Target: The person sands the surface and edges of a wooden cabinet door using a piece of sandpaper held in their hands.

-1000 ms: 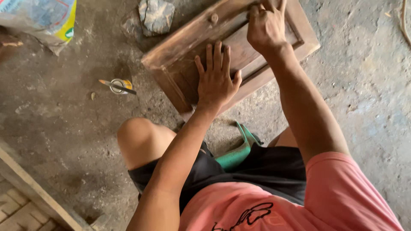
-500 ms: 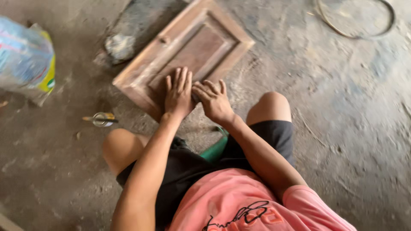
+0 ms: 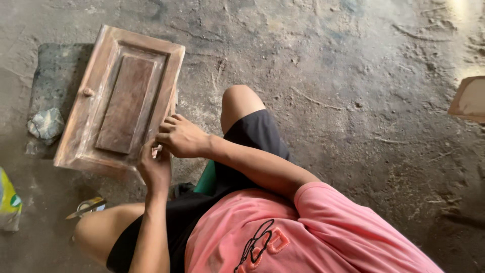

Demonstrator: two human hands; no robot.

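Left hand (image 3: 155,169) and right hand (image 3: 180,136) pinch a small pale scrap (image 3: 157,149) | brown raised-panel wooden door (image 3: 121,98), near corner, dusty floor (image 3: 328,76) | surface partly whitened, apparently mid-work.

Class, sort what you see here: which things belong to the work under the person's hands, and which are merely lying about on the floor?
In use:
wooden panel door
left hand and right hand, at the door's near corner
small pale piece between the hands

Lying about:
crumpled rag
small tool by the knee
bag
board piece
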